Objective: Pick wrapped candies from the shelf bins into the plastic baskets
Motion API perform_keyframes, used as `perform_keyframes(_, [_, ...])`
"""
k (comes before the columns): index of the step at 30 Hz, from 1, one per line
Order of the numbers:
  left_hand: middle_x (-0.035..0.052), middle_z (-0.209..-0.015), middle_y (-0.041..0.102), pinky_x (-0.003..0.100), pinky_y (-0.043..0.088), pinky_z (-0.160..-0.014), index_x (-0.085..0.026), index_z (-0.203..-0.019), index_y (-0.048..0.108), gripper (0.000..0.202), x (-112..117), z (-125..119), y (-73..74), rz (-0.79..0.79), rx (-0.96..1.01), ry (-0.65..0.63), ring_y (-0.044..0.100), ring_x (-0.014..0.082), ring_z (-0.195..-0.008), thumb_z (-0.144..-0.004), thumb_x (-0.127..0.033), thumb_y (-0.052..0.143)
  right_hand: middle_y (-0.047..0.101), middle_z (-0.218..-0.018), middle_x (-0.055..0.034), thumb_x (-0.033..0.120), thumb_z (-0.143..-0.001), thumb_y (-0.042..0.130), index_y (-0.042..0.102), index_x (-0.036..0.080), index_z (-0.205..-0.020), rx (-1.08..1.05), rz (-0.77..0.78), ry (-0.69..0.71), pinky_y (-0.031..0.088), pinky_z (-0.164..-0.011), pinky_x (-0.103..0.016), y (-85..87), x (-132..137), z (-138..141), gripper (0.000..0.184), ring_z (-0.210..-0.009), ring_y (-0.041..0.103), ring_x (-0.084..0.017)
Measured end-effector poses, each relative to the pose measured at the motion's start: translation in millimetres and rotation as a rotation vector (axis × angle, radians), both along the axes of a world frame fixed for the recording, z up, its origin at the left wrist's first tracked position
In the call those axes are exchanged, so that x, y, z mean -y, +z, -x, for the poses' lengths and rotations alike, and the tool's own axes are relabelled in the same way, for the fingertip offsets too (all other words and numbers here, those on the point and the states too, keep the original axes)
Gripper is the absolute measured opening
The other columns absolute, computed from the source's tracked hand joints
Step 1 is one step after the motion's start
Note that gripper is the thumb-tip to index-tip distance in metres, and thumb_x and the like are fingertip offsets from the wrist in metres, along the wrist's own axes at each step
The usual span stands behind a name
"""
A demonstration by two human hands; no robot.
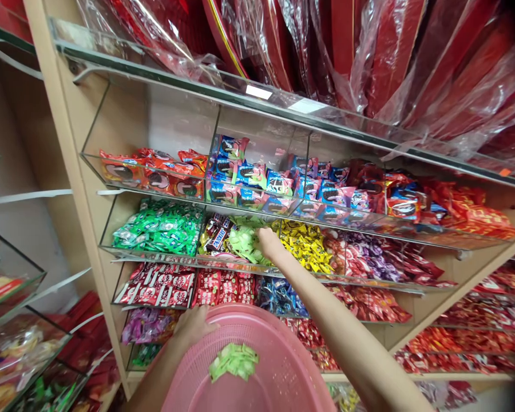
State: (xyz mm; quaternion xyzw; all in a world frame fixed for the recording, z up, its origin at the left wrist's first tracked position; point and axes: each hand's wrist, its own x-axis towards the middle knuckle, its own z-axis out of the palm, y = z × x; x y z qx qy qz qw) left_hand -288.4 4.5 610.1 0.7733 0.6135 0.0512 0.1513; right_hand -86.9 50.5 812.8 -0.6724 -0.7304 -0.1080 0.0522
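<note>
My left hand [196, 321] holds the rim of a pink plastic basket [292, 349], its fingers closed over the far left edge. On the basket's bottom lies a small heap of light green wrapped candies [234, 361]. My right hand [269, 242] reaches into a shelf compartment, its fingers curled at a pile of light green wrapped candies [244, 241]; the fingertips are partly hidden among them. Just left of that pile lie dark Snickers bars [217, 233]. Yellow wrapped candies [304, 246] fill the space to the right.
Clear dividers and a glass shelf edge [180, 258] frame the compartments. Green packets [158, 229] lie on the left, blue and pink cookie packs [251, 174] above, red packets [225, 287] below. Large red items in clear plastic [274, 46] fill the top shelf. A wooden upright [64, 126] stands left.
</note>
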Motion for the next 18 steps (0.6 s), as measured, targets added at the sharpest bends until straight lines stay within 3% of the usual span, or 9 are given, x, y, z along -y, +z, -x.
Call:
perform_keyframes(10, [0.0116,-0.100,0.067,0.034,0.046,-0.073,-0.018,-0.098,0.059,0.052,-0.6,-0.5,-1.4,0.001,-0.015,-0.005,0.062,0.0291,-0.092,-0.069,-0.059,0.049,0.058,-0.103,-0.0128,0.007,-0.081,0.044,0.054,0.012,-0.104,0.040,-0.044,-0.033,0.043,-0.067,-0.026,-5.4,0.9,4.8,0.026,-0.088,0.062,-0.022])
perform_keyframes(18, [0.0120,-0.102,0.067,0.033,0.046,-0.075,-0.019,-0.101,0.060,0.053,-1.7,-0.3,-0.1,-0.003,-0.023,-0.016,0.062,0.0278,-0.094,-0.069,-0.059,0.049,0.056,-0.101,-0.0121,0.018,-0.085,0.048,0.051,0.012,-0.102,-0.088,-0.105,-0.003,0.040,-0.070,-0.025,0.2,2.6,0.0,0.019,-0.088,0.058,-0.019])
